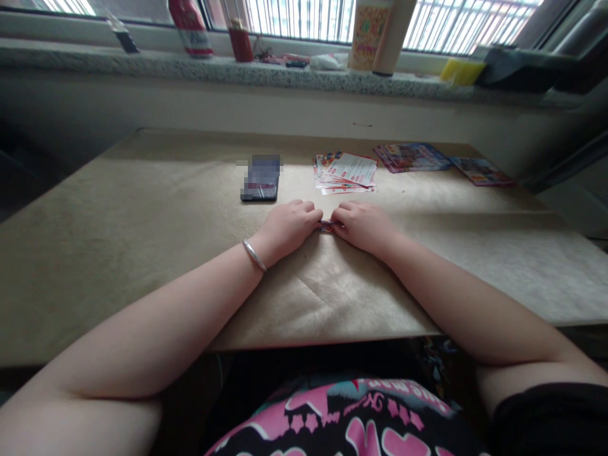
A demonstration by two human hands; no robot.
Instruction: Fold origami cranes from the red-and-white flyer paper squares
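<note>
A small folded piece of colourful printed paper (327, 226) lies low over the beige tabletop (327, 304), its middle showing between my fingertips. My left hand (294, 225), with a silver bangle (254, 254) at the wrist, pinches one end. The other end is gripped by my right hand (363, 225). Both hands rest with their backs up, and the fingers cover most of the paper. Just beyond them lies a loose pile of white and red printed sheets (349, 172). A dark phone (263, 177) is past my left hand.
Colourful printed sheets (413, 157) are stacked at the back right, with another small stack (482, 171) beside them. Along the granite windowsill (285, 73) stand a red bottle (190, 28), a patterned cup (368, 35), a yellow item (462, 71) and other items.
</note>
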